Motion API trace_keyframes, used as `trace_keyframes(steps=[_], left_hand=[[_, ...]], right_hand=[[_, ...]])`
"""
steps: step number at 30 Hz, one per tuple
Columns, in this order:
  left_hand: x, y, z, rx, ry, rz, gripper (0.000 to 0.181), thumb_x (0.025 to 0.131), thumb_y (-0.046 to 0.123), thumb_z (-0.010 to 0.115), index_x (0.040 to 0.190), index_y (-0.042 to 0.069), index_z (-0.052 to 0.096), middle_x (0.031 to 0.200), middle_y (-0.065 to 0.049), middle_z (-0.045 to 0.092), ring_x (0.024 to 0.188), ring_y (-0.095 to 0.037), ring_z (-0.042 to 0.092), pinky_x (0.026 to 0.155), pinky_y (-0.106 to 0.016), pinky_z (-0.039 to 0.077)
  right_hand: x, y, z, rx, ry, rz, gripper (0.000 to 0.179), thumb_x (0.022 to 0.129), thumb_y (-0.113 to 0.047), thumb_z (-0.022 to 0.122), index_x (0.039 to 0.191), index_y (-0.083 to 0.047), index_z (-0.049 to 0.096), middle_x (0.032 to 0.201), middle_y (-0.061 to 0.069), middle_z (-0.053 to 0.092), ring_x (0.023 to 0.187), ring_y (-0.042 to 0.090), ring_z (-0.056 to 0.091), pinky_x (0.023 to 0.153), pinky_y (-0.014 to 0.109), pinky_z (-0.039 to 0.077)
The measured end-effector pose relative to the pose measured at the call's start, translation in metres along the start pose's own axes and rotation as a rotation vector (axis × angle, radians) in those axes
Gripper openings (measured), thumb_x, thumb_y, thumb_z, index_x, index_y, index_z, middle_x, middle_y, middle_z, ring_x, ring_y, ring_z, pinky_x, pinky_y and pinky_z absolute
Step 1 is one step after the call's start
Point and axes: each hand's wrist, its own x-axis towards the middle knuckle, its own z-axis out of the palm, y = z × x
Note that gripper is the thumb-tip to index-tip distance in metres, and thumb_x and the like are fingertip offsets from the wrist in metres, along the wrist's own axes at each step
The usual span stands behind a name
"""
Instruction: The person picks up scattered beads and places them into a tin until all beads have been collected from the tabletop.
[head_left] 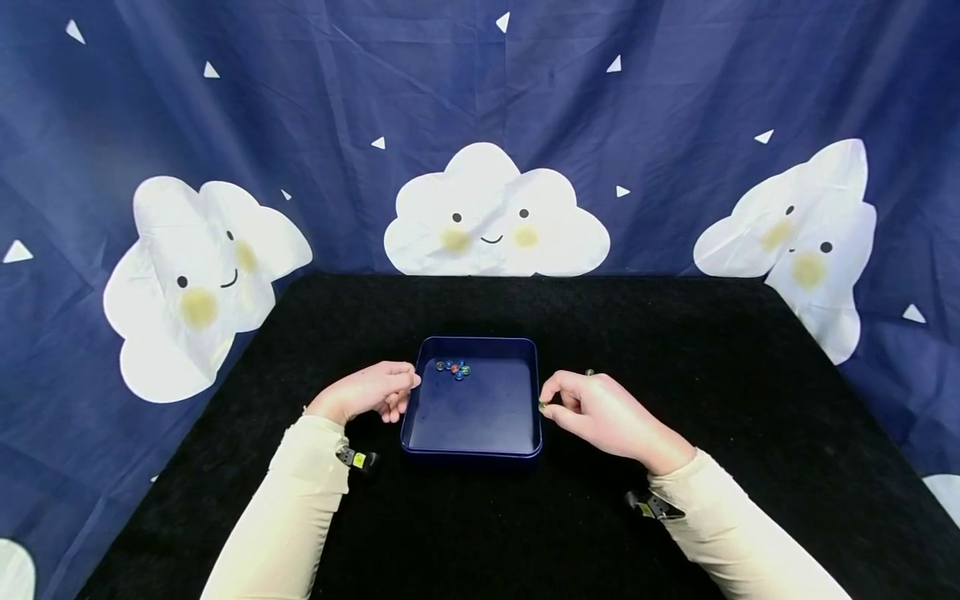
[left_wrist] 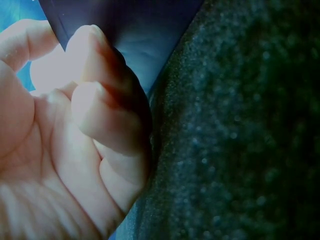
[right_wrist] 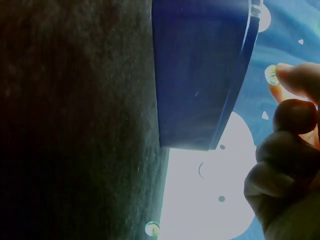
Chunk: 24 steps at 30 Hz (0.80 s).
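A dark blue square tray (head_left: 472, 454) with raised walls rests on black cloth. Inside it, near the far left corner, lies a cluster of several small glass marbles (head_left: 455, 368) in blue, red and green. My left hand (head_left: 372, 392) holds the tray's left rim, with its other fingers curled, as the left wrist view shows beside the tray wall (left_wrist: 150, 45). Just outside the right wall, my right hand (head_left: 600, 412) pinches a clear marble with yellow-green colour (right_wrist: 272, 75) between thumb and forefinger. In the right wrist view that marble is above rim height.
Another marble (head_left: 589, 372) lies on the black cloth (head_left: 712, 375) just beyond my right hand, right of the tray. A blue curtain (head_left: 480, 83) printed with white smiling clouds hangs behind the table and along its sides.
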Motion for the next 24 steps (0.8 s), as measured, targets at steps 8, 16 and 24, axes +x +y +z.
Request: trace_keyframes(steps=[8,16,24], left_hand=[[-0.001,0.000,0.000,0.005,-0.003,0.003,0.028,0.101,0.025,0.051,0.086,0.002,0.053,0.072,-0.012,0.060,0.059,-0.022,0.059,0.054,-0.032,0.052],[-0.001,-0.002,0.000,0.010,0.003,0.001,0.028,0.102,0.025,0.051,0.086,0.002,0.053,0.072,-0.011,0.060,0.060,-0.022,0.060,0.055,-0.033,0.052],[0.000,-0.002,-0.001,0.015,0.002,0.001,0.029,0.102,0.025,0.051,0.086,0.001,0.053,0.070,-0.010,0.059,0.060,-0.022,0.060,0.055,-0.033,0.052]], right_hand=[[0.001,-0.004,0.000,-0.027,0.027,-0.042,0.017,0.093,-0.019,0.073,0.108,-0.024,0.065,0.064,-0.020,0.040,0.055,-0.001,0.041,0.066,0.026,0.048],[0.000,0.010,-0.021,-0.045,-0.005,0.049,0.010,0.094,-0.020,0.072,0.099,-0.028,0.067,0.064,-0.016,0.047,0.053,0.002,0.044,0.058,0.027,0.045],[-0.014,0.045,-0.054,-0.079,-0.228,0.183,0.013,0.093,-0.019,0.070,0.090,-0.030,0.065,0.067,-0.013,0.054,0.061,0.005,0.054,0.063,0.029,0.046]])
